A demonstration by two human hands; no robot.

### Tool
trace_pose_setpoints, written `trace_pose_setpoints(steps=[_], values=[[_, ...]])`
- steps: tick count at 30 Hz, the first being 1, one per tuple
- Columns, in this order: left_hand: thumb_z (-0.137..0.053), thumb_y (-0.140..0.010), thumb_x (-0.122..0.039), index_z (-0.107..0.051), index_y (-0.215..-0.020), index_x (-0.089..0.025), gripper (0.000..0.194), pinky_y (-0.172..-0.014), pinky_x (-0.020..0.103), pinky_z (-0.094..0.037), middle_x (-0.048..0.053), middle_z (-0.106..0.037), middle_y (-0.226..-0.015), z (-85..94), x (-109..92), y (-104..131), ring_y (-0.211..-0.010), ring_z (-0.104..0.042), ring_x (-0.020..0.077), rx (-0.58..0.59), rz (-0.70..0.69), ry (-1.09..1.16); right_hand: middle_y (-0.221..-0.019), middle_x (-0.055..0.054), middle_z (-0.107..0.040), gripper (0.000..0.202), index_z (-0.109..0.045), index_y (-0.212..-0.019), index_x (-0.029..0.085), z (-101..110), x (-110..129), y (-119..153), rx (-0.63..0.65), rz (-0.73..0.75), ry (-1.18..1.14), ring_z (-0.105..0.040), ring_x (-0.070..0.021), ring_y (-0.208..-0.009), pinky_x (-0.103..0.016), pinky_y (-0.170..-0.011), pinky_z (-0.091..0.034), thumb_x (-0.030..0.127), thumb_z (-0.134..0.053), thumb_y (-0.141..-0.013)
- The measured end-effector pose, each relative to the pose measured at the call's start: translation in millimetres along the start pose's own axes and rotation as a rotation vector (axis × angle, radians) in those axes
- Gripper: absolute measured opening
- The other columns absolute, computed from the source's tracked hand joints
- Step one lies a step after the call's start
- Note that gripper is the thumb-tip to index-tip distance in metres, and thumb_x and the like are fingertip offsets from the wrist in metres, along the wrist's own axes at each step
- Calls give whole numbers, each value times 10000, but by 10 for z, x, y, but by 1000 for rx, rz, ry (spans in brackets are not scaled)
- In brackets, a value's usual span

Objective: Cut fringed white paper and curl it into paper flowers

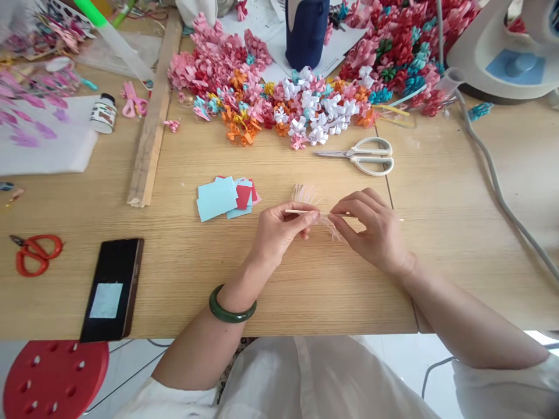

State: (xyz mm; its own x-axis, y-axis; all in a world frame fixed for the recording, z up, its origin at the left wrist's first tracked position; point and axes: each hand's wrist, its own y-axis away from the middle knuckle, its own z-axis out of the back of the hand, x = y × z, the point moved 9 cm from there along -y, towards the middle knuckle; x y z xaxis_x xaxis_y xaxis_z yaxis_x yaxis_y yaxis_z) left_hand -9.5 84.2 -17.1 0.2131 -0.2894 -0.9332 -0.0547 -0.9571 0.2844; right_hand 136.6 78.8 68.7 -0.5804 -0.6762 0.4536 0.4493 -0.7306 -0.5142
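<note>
Low over the middle of the wooden table, my left hand [283, 227] pinches a thin pale stick [297, 211] near its left part. To its right, my right hand [371, 227] has its fingertips closed on the same stick, which pokes out past that hand. Between the hands, fine whitish fringed strands [305, 193] hang around the stick; part of them is hidden by my fingers. Left of my hands lies a small pile of light blue, red and pink cards [216, 198]. White-handled scissors [371, 156] rest beyond my right hand.
Colourful ribbon flowers [279, 105] heap along the back, around a dark blue bottle [306, 35]. A wooden bar [155, 116], phone [112, 288] and red scissors [37, 253] lie left. A grey cable [493, 174] and a white device [506, 52] are right.
</note>
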Motion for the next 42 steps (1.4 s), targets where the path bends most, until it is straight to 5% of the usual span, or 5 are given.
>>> trace_pose_setpoints(steps=[11,17,26,36,42], values=[[-842,-675,-306,-779,-768,-176,172,-441,164,-381,-8,-648,-609,198,-72,-89,-498,-503,45,-131,-50,5,-755,-35,-666,85,-611,-787,228,152,-544,-132,158,-1,64,-572,-205,-735,-345,-673,-464,218,-621,-871],[-835,-671,-337,-763,-756,-167,203,-417,178,-342,51,-734,-875,244,-104,-94,-541,-504,43,-181,-139,-102,-728,-38,-644,110,-606,-763,222,254,-822,-105,36,-179,141,-578,-201,-721,-324,-614,-431,238,-605,-871],[-773,-749,-288,-736,-708,-179,122,-441,194,-383,54,-739,-915,161,-270,-13,-622,-588,85,-163,-319,-236,-747,-29,-615,113,-629,-833,214,184,-681,-77,-26,-217,101,-573,-179,-699,-318,-627,-443,292,-592,-905],[-806,-732,-284,-742,-687,-187,124,-390,180,-319,42,-736,-883,101,-231,7,-595,-572,68,-101,-205,-115,-751,-48,-667,177,-725,-897,207,47,-506,-67,80,-168,91,-607,-215,-765,-356,-715,-478,293,-572,-924],[-810,-744,-307,-759,-720,-202,119,-418,198,-317,26,-720,-942,89,-251,37,-542,-471,36,-64,-185,-92,-872,-66,-707,243,-732,-1092,206,-178,-412,-35,192,-95,1,-589,-222,-802,-356,-724,-490,317,-630,-902]])
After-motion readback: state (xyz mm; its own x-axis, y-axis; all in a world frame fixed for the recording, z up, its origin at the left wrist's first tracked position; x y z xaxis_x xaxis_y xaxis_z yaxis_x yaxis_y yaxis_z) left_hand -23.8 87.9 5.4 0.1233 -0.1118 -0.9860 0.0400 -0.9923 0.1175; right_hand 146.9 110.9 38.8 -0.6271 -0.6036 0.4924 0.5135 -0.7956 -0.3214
